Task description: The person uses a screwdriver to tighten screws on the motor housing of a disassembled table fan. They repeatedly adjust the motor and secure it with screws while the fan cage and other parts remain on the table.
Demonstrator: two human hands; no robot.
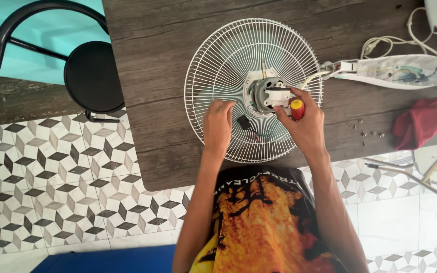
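A red-handled screwdriver (297, 108) is gripped in the right hand (304, 126), just right of the fan motor (268, 94) at the grille's (213, 76) centre, while the loosely curled left hand (218, 124) rests empty on the wires farther left.

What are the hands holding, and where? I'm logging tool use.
Right hand grips a screwdriver by its red handle; left hand rests on the fan grille.
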